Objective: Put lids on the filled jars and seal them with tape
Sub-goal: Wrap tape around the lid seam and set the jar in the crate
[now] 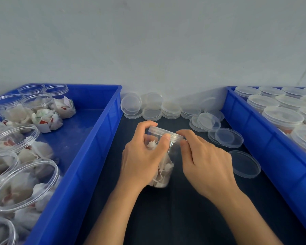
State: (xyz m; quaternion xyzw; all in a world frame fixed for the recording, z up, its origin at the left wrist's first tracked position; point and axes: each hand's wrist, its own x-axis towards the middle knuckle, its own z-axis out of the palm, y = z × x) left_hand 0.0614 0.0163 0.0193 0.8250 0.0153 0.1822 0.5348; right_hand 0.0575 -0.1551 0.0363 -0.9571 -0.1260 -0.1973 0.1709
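Observation:
A clear plastic jar (166, 165) filled with white packets stands on the dark table between two blue crates. A clear lid (166, 132) sits on its mouth. My left hand (143, 156) grips the jar's upper wall, thumb and fingers curled round it just under the lid. My right hand (205, 161) pinches the lid's right rim with its fingertips. No tape shows in view.
The left blue crate (88, 156) holds several open filled jars and loose packets. The right blue crate (254, 138) holds several lidded jars. Loose clear lids (170, 109) lie stacked along the wall, and single lids (245, 164) lie right of my hands.

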